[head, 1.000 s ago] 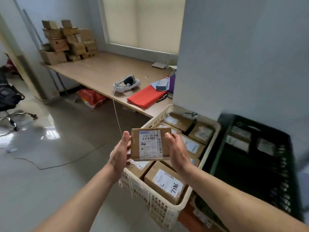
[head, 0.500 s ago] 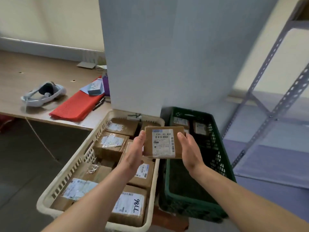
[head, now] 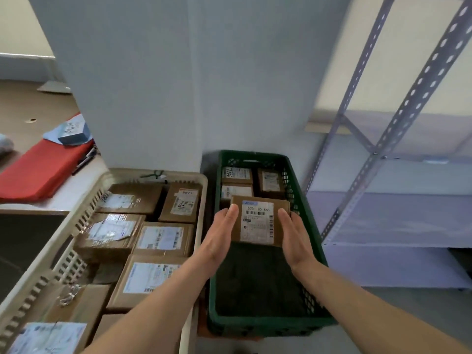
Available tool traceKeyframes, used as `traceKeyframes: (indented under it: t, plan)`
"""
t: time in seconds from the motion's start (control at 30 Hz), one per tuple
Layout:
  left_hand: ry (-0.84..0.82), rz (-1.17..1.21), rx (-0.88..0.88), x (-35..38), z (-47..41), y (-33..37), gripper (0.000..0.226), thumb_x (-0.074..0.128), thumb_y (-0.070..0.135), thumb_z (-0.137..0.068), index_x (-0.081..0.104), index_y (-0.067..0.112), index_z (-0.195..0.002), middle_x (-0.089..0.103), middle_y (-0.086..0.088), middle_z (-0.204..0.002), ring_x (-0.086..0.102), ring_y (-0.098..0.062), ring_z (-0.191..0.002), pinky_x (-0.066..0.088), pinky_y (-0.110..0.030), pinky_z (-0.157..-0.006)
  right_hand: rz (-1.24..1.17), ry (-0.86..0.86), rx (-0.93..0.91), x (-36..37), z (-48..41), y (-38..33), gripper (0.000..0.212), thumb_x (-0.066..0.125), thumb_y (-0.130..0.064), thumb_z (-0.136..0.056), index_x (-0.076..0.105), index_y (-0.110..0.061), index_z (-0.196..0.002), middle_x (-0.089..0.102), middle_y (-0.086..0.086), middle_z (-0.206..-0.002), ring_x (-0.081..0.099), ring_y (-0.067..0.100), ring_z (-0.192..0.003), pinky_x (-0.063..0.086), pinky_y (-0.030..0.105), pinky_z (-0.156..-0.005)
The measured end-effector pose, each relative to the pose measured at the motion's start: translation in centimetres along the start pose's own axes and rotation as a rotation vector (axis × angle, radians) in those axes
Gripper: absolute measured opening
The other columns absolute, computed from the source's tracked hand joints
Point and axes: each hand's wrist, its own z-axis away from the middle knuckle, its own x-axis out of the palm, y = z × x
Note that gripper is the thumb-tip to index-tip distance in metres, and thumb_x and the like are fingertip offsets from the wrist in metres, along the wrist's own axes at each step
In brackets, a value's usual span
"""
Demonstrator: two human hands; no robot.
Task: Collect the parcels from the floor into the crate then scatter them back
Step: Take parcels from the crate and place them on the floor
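Holding a parcel [head: 258, 221] between my palms, head cam view

My left hand [head: 219, 233] and right hand [head: 293, 236] are flat with straight fingers, squeezing its sides, label up, inside the green crate [head: 268, 325]. Three other parcels [head: 236, 175] sit just past my fingertips. I'd say keep it level, set it on the bare bottom under my wrists, then ease both palms apart evenly so it doesn't tip.

Soft, even daylight, brightest through the pale panel [head: 396, 72] at the upper right. The green crate [head: 268, 325] is dim inside — its floor nearly black. Slight motion blur throughout; wide-angle distortion slants the shelf upright [head: 419, 94] at the right edge.
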Motion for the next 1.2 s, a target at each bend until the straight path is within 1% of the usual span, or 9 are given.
traceKeyframes:
  t: [0.13, 0.27, 0.47, 0.6, 0.73, 0.87, 0.97, 1.03, 1.2]
  plan:
    - [0.06, 0.015, -0.103, 2.0, -4.4, -1.5, 0.102, 0.042, 0.099, -0.059, 0.053, 0.035, -0.137, 0.065, 0.006, -0.129, 0.056, -0.016, -0.123, 0.037, -0.043, -0.106, 0.034, -0.032, 0.116, -1.1, -5.2, 2.7, 0.052, 0.048, -0.062, -0.101, 0.056, -0.023, -0.134, 0.068, -0.005, -0.117, 0.063, 0.019, -0.116, 0.049, 0.048, -0.107]
    - [0.132, 0.058, -0.249, 3.0, -8.5, -2.8, 0.074, 0.033, 0.08, -0.082, 0.058, 0.031, -0.131, 0.065, 0.0, -0.127, 0.056, -0.015, -0.113, 0.036, -0.042, -0.099, 0.043, -0.086, 0.223, -1.4, -9.4, 5.0, 0.048, 0.047, -0.056, -0.103, 0.055, -0.021, -0.135, 0.068, 0.0, -0.114, 0.066, 0.02, -0.11, 0.052, 0.052, -0.105]
    - [0.228, 0.001, -0.437, 3.9, -12.4, -5.1, 0.048, 0.028, 0.068, -0.099, 0.057, 0.035, -0.118, 0.062, 0.008, -0.112, 0.045, -0.025, -0.134, 0.026, -0.051, -0.115, 0.081, -0.163, 0.33, -1.1, -13.3, 8.0, 0.044, 0.05, -0.058, -0.102, 0.063, -0.023, -0.124, 0.072, 0.0, -0.111, 0.069, 0.019, -0.105, 0.056, 0.048, -0.101]
    - [0.267, -0.092, -0.536, 3.9, -13.7, -6.6, 0.065, 0.026, 0.067, -0.1, 0.044, 0.026, -0.146, 0.053, -0.009, -0.144, 0.044, -0.034, -0.136, 0.031, -0.048, -0.112, 0.117, -0.209, 0.412, -0.5, -14.7, 10.6, 0.051, 0.052, -0.063, -0.099, 0.065, -0.023, -0.127, 0.074, 0.0, -0.111, 0.071, 0.019, -0.104, 0.057, 0.044, -0.098]
    - [0.317, 0.001, -0.645, 3.4, -15.3, -9.8, 0.081, 0.033, 0.076, -0.093, 0.029, 0.027, -0.158, 0.048, -0.01, -0.151, 0.04, -0.04, -0.14, 0.027, -0.057, -0.116, 0.094, -0.261, 0.478, 0.4, -15.3, 12.4, 0.039, 0.053, -0.051, -0.103, 0.061, -0.02, -0.124, 0.07, 0.001, -0.109, 0.068, 0.014, -0.098, 0.053, 0.028, -0.079]
    - [0.367, 0.103, -0.613, 3.1, -16.2, -11.8, 0.082, 0.04, 0.074, -0.092, 0.031, 0.026, -0.158, 0.054, -0.006, -0.145, 0.039, -0.034, -0.141, 0.025, -0.054, -0.117, 0.039, -0.309, 0.51, 1.4, -16.0, 13.9, 0.041, 0.053, -0.048, -0.104, 0.059, -0.021, -0.134, 0.07, -0.001, -0.113, 0.067, 0.015, -0.104, 0.054, 0.033, -0.092]
    - [0.377, 0.173, -0.501, 3.5, -16.4, -12.4, 0.053, 0.045, 0.061, -0.098, 0.053, 0.029, -0.14, 0.064, 0.009, -0.112, 0.056, -0.008, -0.107, 0.032, -0.04, -0.103, -0.051, -0.334, 0.539, 2.2, -16.3, 14.7, 0.04, 0.054, -0.039, -0.105, 0.056, -0.022, -0.141, 0.07, 0.001, -0.12, 0.067, 0.017, -0.11, 0.053, 0.034, -0.099]
    - [0.397, 0.153, -0.439, 4.1, -16.1, -12.8, 0.042, 0.046, 0.055, -0.1, 0.056, 0.031, -0.133, 0.065, 0.01, -0.114, 0.054, 0.0, -0.097, 0.034, -0.035, -0.1, -0.088, -0.347, 0.545, 2.3, -16.3, 15.0, 0.039, 0.055, -0.034, -0.105, 0.055, -0.021, -0.143, 0.07, 0.003, -0.123, 0.068, 0.017, -0.111, 0.053, 0.028, -0.093]
    - [0.45, -0.191, -0.334, 5.8, -15.6, -13.8, 0.038, 0.048, 0.049, -0.102, 0.055, 0.035, -0.136, 0.06, 0.01, -0.135, 0.05, -0.012, -0.133, 0.039, -0.04, -0.114, -0.096, -0.351, 0.548, 1.8, -16.6, 15.2, 0.037, 0.059, -0.033, -0.103, 0.058, -0.023, -0.139, 0.073, 0.002, -0.119, 0.07, 0.018, -0.109, 0.054, 0.03, -0.092]
